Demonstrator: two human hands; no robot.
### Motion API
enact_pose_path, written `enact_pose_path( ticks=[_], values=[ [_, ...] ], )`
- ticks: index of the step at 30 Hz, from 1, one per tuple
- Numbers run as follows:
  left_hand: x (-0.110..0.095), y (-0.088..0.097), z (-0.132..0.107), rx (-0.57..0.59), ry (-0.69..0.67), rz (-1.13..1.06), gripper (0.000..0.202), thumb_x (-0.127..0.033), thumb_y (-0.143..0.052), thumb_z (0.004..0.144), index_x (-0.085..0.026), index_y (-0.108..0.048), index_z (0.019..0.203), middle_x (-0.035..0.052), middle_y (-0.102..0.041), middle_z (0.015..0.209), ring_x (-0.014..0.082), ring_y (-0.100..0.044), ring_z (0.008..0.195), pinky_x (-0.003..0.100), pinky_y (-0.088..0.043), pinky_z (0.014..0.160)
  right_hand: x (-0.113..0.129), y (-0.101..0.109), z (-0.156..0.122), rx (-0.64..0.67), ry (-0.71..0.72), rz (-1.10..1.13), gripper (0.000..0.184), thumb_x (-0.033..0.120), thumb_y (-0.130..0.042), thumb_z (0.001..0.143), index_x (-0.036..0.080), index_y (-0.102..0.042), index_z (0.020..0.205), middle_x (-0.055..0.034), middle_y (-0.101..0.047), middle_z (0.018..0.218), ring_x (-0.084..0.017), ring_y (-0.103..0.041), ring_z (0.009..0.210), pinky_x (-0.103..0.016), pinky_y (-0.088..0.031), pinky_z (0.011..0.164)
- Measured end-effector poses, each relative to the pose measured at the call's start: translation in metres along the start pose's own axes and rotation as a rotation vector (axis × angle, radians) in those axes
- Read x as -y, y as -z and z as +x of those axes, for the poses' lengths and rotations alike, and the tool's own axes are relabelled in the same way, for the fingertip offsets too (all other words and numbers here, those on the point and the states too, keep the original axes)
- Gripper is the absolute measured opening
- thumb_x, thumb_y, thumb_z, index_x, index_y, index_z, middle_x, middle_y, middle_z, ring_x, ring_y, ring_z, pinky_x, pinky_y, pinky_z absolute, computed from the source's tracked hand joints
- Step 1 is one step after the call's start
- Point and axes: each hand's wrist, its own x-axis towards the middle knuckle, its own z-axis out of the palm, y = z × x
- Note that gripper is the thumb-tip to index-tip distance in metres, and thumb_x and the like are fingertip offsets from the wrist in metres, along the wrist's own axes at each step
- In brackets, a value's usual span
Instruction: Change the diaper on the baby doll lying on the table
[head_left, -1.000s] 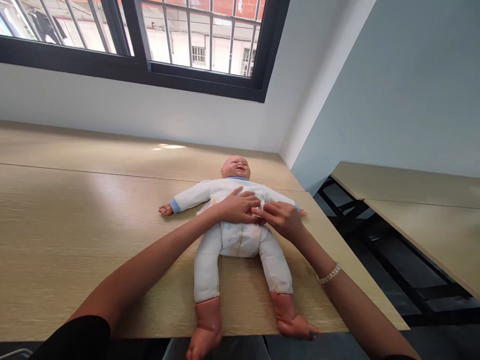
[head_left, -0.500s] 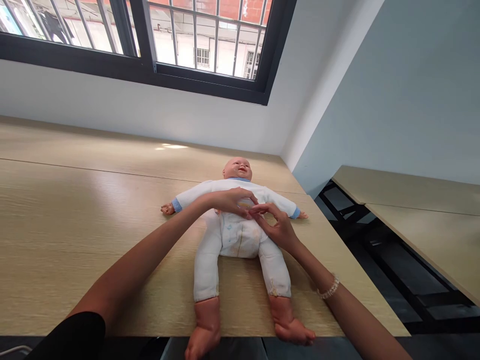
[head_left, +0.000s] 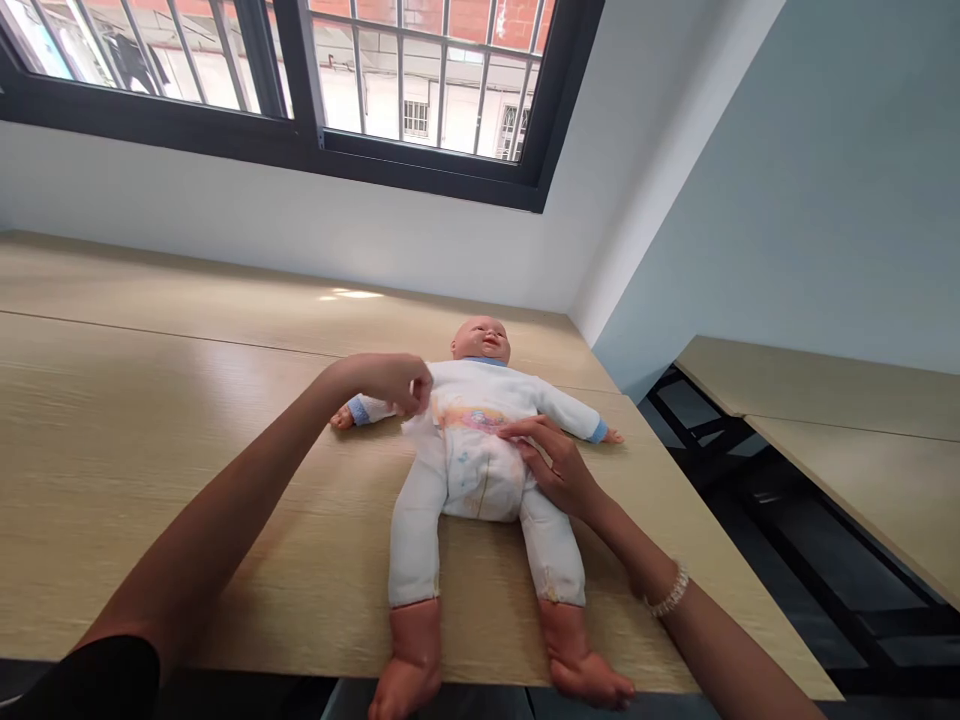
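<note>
A baby doll [head_left: 484,375] in a white outfit with blue cuffs lies face up, its feet toward me. Round its waist is a white diaper [head_left: 480,475] with a coloured print on the front band. My left hand [head_left: 397,383] is closed in a pinch at the diaper's side tab [head_left: 425,435], a pale flap that stands out at the doll's waist, blurred by motion. Resting on the front band, my right hand [head_left: 559,462] has its fingers stretched out and thumb apart, pressing lightly near the print.
The doll lies on a light wooden table [head_left: 225,480], its feet over the front edge. Behind is a white wall with a barred window [head_left: 442,80]. A second table [head_left: 847,400] stands to the right across a gap with dark metal frames.
My left hand has moved left, away from my right hand, and a pale flap now shows beside the diaper. The printed band is uncovered. My right hand stays on the diaper front.
</note>
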Motion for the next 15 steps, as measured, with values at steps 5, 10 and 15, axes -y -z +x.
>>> enact_pose_path(
  ticks=[5,10,15],
  values=[
    [0.021,-0.024,0.009,0.146,0.167,-0.133,0.014,-0.027,-0.063,0.065,-0.018,-0.061,0.076,0.0007,-0.064,0.058,0.0177,-0.062,0.053,0.024,-0.048,0.049,-0.002,-0.002,-0.002,-0.033,-0.016,-0.002,0.025,0.03,-0.045,0.099,0.025,-0.065,0.113,-0.0104,-0.069,0.106,-0.029,-0.063,0.105,-0.046,-0.055,0.091],
    [0.023,-0.039,0.025,0.249,0.149,-0.244,0.004,-0.021,-0.054,0.068,-0.018,-0.054,0.065,0.0026,-0.065,0.053,0.0187,-0.065,0.05,0.026,-0.053,0.05,-0.004,-0.002,-0.003,-0.03,-0.004,-0.02,0.023,0.027,-0.046,0.099,0.023,-0.062,0.114,-0.0086,-0.069,0.104,-0.028,-0.063,0.103,-0.045,-0.055,0.089],
    [0.029,-0.046,0.027,0.296,0.034,-0.461,0.015,-0.016,-0.053,0.066,-0.017,-0.058,0.08,0.0034,-0.071,0.068,0.0203,-0.07,0.06,0.028,-0.057,0.052,-0.004,-0.002,-0.003,-0.046,0.015,-0.029,0.021,0.027,-0.048,0.098,0.024,-0.063,0.112,-0.0101,-0.069,0.103,-0.028,-0.064,0.102,-0.042,-0.055,0.087]
  ],
)
